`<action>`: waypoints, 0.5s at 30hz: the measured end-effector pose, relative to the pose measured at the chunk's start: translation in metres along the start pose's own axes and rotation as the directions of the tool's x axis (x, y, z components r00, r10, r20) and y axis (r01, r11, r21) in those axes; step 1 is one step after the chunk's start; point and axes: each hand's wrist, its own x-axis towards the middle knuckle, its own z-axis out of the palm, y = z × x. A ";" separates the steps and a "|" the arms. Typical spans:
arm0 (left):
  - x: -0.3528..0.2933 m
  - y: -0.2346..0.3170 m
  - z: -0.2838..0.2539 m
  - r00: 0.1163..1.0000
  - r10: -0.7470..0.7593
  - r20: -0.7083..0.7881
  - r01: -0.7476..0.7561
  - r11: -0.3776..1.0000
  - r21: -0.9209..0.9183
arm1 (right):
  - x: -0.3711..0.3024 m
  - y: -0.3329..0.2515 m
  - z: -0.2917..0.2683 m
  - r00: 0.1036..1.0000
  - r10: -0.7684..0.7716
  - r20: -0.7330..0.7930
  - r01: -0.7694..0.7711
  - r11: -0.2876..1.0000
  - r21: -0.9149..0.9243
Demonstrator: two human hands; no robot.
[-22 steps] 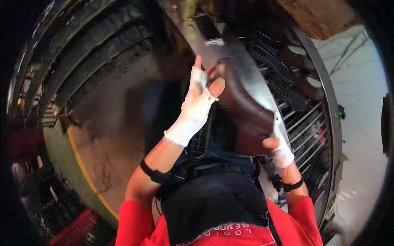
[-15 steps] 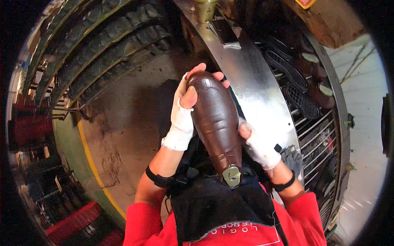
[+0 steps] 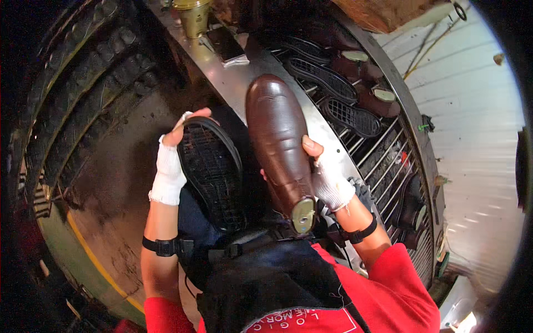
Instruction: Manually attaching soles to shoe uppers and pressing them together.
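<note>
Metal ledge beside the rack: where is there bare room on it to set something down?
The metal ledge shows two bare patches: one between the white paper and the brown shoe in the right hand, one between that shoe and the rack. The shoe hides the middle. The far end is crowded with a gold cup and a dark flat object.

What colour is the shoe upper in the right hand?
The upper in the right hand is dark brown; the head view shows it best.
</note>
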 end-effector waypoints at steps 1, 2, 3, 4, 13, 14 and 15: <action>-0.006 -0.004 0.007 0.998 0.067 -0.012 -0.065 0.992 0.103 | -0.003 -0.001 0.005 0.999 0.049 0.015 -0.050 0.995 0.086; -0.010 -0.007 0.012 0.996 0.081 -0.031 -0.077 0.991 0.109 | -0.005 -0.002 0.009 0.994 0.099 0.036 -0.104 0.980 0.172; -0.016 -0.008 0.016 0.995 0.044 -0.088 -0.037 0.996 0.085 | -0.006 -0.001 0.010 1.000 -0.002 0.011 0.001 0.998 0.057; -0.021 -0.009 0.020 0.989 0.006 -0.146 0.002 0.998 0.059 | -0.006 0.000 0.011 0.999 0.016 0.030 -0.018 0.998 0.057; 0.016 0.028 0.036 0.953 0.213 -0.217 -0.197 0.976 0.094 | 0.005 0.022 0.068 0.879 0.217 0.425 -0.279 0.956 0.089; 0.014 0.019 0.035 0.932 0.214 -0.293 -0.147 0.961 0.234 | 0.001 0.029 0.076 0.941 0.261 0.217 -0.306 0.929 0.209; 0.012 0.016 0.039 0.960 0.159 -0.230 -0.135 0.984 0.116 | -0.003 0.031 0.075 0.960 0.186 0.209 -0.206 0.975 0.079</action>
